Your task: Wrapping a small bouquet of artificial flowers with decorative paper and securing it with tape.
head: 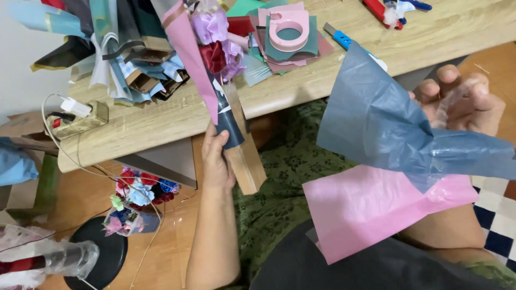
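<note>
Right, the left hand (217,161) is gripping a small bouquet (215,59) by its lower end, fingers closed around the dark wrap and the wooden stick at its base, holding it tilted so the purple and red blooms are pointing up toward the wooden surface (161,118). Over on the other side, the right hand (462,99) is pinching a slate-blue sheet of wrapping paper (376,118), fingers curled shut on its edge together with what looks like a bit of clear film. A pink sheet (365,209) is hanging just below the blue one, overlapping it and draping across the lap. By the look of it, this is the wrapping stage: flowers are bundled, and the outer paper is being readied. The next move seems to call for bringing sheets and bouquet together, since they are sitting well apart right now, with the green patterned fabric showing between them, and for keeping the thin paper flat so it is not creasing.

Up on the surface, a pink tape dispenser (289,28) is resting on a stack of coloured papers, a blue utility knife (338,37) is lying just beside it, and folded paper sheets are fanning out at the left. Down on the floor, another little bouquet (137,198) is standing near a black round base.
</note>
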